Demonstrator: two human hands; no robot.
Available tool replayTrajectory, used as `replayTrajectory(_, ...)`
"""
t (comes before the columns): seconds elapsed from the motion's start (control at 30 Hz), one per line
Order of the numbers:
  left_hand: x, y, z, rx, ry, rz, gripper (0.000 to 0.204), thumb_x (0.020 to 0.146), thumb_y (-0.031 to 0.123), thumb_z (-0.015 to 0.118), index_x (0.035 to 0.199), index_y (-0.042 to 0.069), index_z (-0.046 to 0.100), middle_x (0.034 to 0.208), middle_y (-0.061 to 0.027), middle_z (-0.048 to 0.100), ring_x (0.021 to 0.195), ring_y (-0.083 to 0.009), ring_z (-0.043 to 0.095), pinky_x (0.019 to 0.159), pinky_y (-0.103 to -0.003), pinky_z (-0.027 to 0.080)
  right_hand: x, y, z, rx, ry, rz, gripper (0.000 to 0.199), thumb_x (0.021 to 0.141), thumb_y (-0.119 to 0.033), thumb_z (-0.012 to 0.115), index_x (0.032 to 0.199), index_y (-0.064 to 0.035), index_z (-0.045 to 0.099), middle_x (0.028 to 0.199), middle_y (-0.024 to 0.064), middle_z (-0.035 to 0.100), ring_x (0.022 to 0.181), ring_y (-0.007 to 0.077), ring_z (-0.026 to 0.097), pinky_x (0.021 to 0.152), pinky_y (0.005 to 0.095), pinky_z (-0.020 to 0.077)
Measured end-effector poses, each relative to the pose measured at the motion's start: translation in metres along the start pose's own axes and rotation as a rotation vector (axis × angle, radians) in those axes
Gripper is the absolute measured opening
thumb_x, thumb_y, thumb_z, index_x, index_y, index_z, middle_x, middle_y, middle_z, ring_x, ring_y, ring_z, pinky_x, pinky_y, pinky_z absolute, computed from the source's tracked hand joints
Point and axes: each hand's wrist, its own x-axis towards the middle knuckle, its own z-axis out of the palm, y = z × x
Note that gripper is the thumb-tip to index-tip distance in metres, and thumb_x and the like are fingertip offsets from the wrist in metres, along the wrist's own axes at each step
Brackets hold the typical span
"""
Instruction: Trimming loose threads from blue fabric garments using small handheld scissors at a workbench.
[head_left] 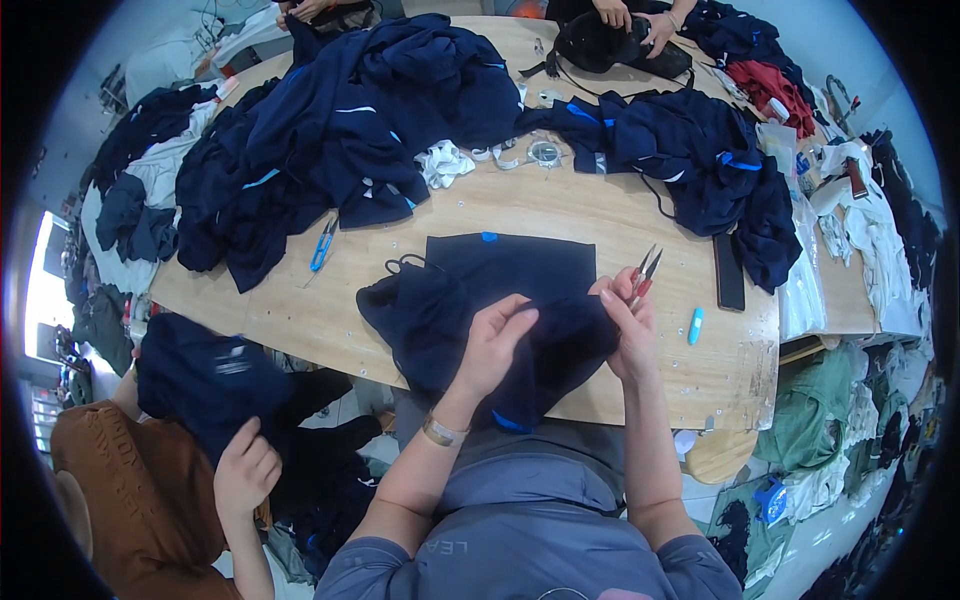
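At the near edge of the tabletop (350, 310), a navy garment (510, 262) lies partly flat, with its nearer folds raised between the person's two hands and hanging over the edge. The left hand (497, 345) is nearly closed, thumb and forefinger pinched on the dark cloth, the other fingers curled. The right hand (633, 335), set apart from the left across the raised fold, grips the same cloth between thumb and fingers; it also holds red-handled snips (646, 277), blades pointing away from the person and slightly parted. To the right of the garment lie a small turquoise tool (695, 326) and a black phone (730, 275); to its left, beyond the near edge, lie blue snips (322, 246). Farther back rests a large navy garment heap (340, 130). At lower left, a co-worker's hand (247, 467) is half open near another dark garment (215, 375)
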Motion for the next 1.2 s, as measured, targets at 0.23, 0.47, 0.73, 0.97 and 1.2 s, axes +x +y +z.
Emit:
replayTrajectory(0.23,0.001,0.007,0.005,-0.417,0.143,-0.202,0.010,0.094,0.017,0.052,0.091,0.009,0.058,0.086,0.0081,0.053,0.081,-0.0005,0.046,0.077,-0.018,0.036,-0.001,0.014,0.002,-0.274,0.033,-0.037,0.024,0.086,0.000,0.056,0.082,-0.0112,0.035,0.079,0.0042,0.051,0.070,0.0076,0.046,0.065,0.0195,0.0384)
replayTrajectory(0.47,0.003,0.007,-0.004,-0.426,0.202,-0.240,0.017,0.095,0.024,0.050,0.095,0.010,0.060,0.091,0.0059,0.056,0.088,-0.0032,0.048,0.085,-0.021,0.035,-0.007,0.008,-0.001,-1.088,0.096,-0.427,0.026,0.083,-0.018,0.065,0.081,-0.0065,0.042,0.068,0.0043,0.049,0.058,0.0129,0.047,0.053,0.0251,0.0377)
replayTrajectory(0.73,0.003,0.014,-0.007,-0.432,0.170,-0.310,0.031,0.095,0.031,0.048,0.108,0.004,0.058,0.106,-0.0006,0.056,0.103,-0.0080,0.046,0.096,-0.025,0.030,-0.019,0.005,0.000,-1.569,-0.073,-0.455,0.034,0.079,-0.032,0.068,0.072,-0.0055,0.048,0.060,0.0082,0.049,0.047,0.0259,0.049,0.047,0.0339,0.0384)
replayTrajectory(0.97,0.003,0.012,-0.004,-0.299,0.223,-0.218,0.028,0.097,0.024,0.044,0.107,0.002,0.057,0.107,-0.0094,0.062,0.097,-0.0155,0.061,0.086,-0.027,0.049,-0.014,0.005,0.004,-1.701,-0.113,-0.526,0.039,0.079,-0.042,0.065,0.068,-0.0097,0.047,0.060,0.0037,0.048,0.046,0.0207,0.050,0.045,0.0305,0.0372)
replayTrajectory(1.2,-0.001,0.019,0.002,-0.287,0.156,-0.119,0.018,0.096,0.024,0.048,0.086,0.011,0.053,0.080,0.0077,0.044,0.077,-0.0009,0.037,0.076,-0.019,0.031,-0.014,0.004,0.004,-1.681,-0.114,-0.529,0.038,0.078,-0.041,0.065,0.067,-0.0100,0.047,0.058,0.0035,0.047,0.045,0.0211,0.049,0.045,0.0306,0.0368)
